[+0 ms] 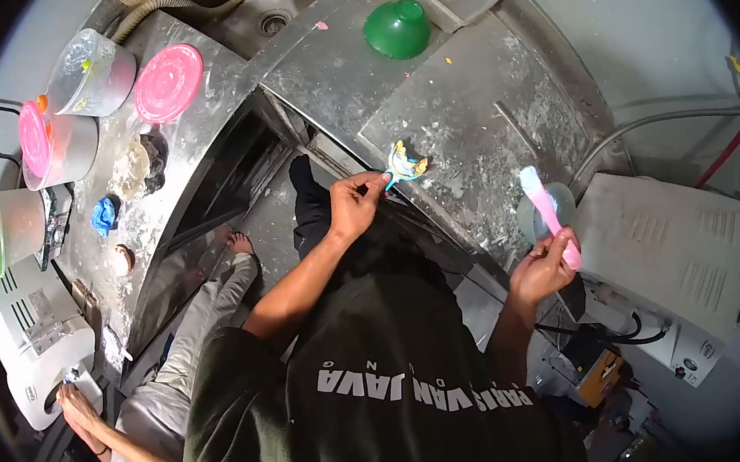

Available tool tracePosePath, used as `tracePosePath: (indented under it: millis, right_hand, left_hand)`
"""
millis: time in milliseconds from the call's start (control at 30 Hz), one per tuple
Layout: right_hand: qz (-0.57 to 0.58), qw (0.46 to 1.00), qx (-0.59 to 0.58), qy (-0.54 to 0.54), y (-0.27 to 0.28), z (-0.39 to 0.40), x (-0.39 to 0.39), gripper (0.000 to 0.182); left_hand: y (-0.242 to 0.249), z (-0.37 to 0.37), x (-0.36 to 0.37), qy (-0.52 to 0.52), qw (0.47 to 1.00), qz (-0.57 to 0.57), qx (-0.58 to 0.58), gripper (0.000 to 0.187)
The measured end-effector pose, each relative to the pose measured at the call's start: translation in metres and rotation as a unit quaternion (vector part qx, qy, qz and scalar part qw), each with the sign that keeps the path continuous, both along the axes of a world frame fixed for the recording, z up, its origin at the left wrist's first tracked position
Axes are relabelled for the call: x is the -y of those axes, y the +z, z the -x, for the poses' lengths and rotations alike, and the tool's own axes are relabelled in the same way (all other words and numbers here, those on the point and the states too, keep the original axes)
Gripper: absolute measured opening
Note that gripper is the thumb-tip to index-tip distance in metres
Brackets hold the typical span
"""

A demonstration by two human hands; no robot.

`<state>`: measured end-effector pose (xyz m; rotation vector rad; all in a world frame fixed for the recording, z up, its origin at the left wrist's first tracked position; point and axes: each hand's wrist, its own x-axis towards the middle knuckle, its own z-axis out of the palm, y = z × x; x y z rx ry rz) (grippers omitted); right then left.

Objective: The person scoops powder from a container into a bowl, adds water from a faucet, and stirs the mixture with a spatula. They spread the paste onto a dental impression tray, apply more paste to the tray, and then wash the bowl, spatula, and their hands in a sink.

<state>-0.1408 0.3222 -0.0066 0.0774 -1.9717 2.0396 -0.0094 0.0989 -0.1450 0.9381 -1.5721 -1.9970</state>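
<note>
My left hand [359, 205] is closed on the blue handle of a dental impression tray [406, 164], pinched at the counter's front edge. Yellow and whitish material fills the tray. Over on the right, my right hand [542, 270] grips a pink spatula [544, 207] by its lower end. The blade points up and carries white paste. Partly hidden behind the spatula is a translucent bowl [564, 205] with something pale inside. A green rubber bowl [398, 30] lies upside down farther back on the metal counter [333, 111].
White residue and a thin metal rod [516, 130] lie on the counter. A white machine [671, 249] stands right. Tubs [97, 74], a pink lid [168, 83] and a crumpled blue piece [104, 216] occupy the left counter. Another person's hands [80, 415] touch a machine lower left.
</note>
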Motion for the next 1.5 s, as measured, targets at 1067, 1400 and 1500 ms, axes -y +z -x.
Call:
tracePosePath:
  millis: [1067, 1400, 1500]
  right_hand:
    - [0.031, 0.986, 0.019, -0.16, 0.011, 0.026, -0.073, 0.021]
    - [0.011, 0.982, 0.046, -0.182, 0.01, 0.024, -0.07, 0.025]
    - [0.014, 0.984, 0.032, -0.175, 0.01, 0.022, -0.072, 0.026]
  left_hand:
    - [0.004, 0.006, -0.005, 0.058, 0.994, 0.079, 0.046, 0.02]
    - [0.002, 0.009, -0.005, 0.046, 0.995, 0.083, 0.032, 0.021]
    - [0.005, 0.008, -0.004, 0.029, 0.996, 0.067, 0.05, 0.02]
